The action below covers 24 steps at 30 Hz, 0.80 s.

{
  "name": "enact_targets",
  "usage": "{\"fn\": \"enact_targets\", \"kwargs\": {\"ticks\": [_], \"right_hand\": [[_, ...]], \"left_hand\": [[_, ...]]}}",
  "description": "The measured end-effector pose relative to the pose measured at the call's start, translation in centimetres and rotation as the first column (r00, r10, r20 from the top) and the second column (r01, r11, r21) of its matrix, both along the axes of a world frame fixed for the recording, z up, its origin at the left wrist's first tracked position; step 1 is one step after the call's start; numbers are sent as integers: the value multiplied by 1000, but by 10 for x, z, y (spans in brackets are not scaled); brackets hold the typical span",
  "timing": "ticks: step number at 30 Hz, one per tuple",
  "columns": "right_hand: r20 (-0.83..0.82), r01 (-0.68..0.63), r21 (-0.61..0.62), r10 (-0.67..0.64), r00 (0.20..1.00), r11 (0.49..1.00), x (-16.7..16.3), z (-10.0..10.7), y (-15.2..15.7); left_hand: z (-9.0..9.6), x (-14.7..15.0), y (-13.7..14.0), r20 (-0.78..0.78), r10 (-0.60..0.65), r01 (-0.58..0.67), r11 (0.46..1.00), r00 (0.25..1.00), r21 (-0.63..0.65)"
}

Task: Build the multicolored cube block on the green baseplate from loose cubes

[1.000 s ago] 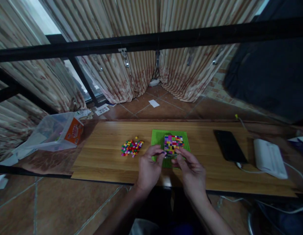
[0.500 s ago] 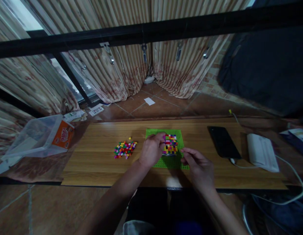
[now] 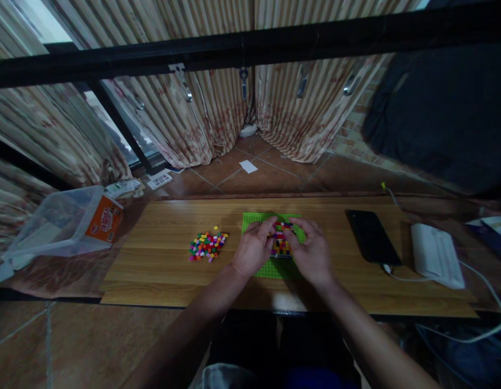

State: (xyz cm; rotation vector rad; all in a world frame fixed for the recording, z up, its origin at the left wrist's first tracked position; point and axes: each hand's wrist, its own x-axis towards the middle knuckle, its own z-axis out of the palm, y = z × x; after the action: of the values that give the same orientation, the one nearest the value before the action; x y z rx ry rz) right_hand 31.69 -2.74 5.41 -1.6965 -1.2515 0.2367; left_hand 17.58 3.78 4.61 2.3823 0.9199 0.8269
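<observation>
A small block of multicoloured toy bricks sits on a green studded baseplate on the wooden table. My left hand is curled at the block's left side, its thumb and fingers against that edge. On the opposite side, my right hand has its index finger at the far right corner and its thumb along the right edge. Both hands hold the block between them, covering its sides. Left of the baseplate lies a pile of loose coloured bricks, with a single yellow brick just beyond it.
On the table's right lie a black phone with a white cable and a white box-like device. A clear plastic bin with an orange label stands at the left. A dark rail crosses before the curtains.
My right hand has moved left and forward from the baseplate's right edge to the brick block's right side. My left hand stays at the left side. The view has shifted slightly.
</observation>
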Motion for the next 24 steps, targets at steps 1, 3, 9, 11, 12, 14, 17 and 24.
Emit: {"fn": "enact_targets", "kwargs": {"ticks": [1,3,9,11,12,14,17,24], "right_hand": [[34,4,-23,-3,999,1000,-1,-1,4],[77,15,-81,-9,997,997,-4,-4,10],[-25,1,-209,-6,1000,978,-7,-17,17],[-90,-8,-220,-12,996,976,-6,-20,18],[-115,-7,-221,-19,993,975,-6,-21,19],[-151,-7,-220,-27,988,975,-6,-22,19],[-174,-8,-220,-31,984,975,-6,-22,19],[-254,-62,-286,-14,967,956,1,-27,17]], "left_hand": [[0,0,0,5,-2,2,1000,1000,-6],[0,0,1,20,1,-1,1000,1000,-8],[1,-1,0,30,37,-37,999,999,9],[1,-1,0,26,42,-42,999,999,-4],[1,-1,-1,25,44,-43,999,999,-10],[0,0,-2,27,51,-50,999,998,-17],[-1,2,-3,28,65,-64,998,998,-27],[0,-8,-18,51,154,-151,987,987,-47]]}}
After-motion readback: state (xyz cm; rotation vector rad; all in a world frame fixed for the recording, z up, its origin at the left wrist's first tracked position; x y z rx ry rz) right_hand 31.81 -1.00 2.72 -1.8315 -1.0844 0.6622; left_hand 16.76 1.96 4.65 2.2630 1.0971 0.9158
